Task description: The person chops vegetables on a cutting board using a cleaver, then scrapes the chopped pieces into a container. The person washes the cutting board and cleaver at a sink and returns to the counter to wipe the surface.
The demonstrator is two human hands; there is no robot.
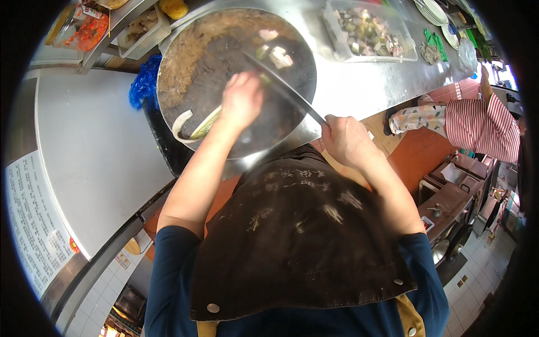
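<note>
On a round, worn chopping block, my left hand presses down on a long, pale and greenish strip of food, possibly eel or fish. Its thin end curls up near the block's left edge. Motion blurs the left fingers, and they hide the strip's other end. My right hand grips the handle of a knife. The long blade slants across the block, just right of the left fingers, its edge toward the wood. Several cut chunks, white and pinkish, lie beyond the blade.
A clear plastic tub of cut chunks stands on the steel counter. Green and grey gloves and stacked plates lie farther right. A blue plastic bag touches the block's left side. Another person is at the right.
</note>
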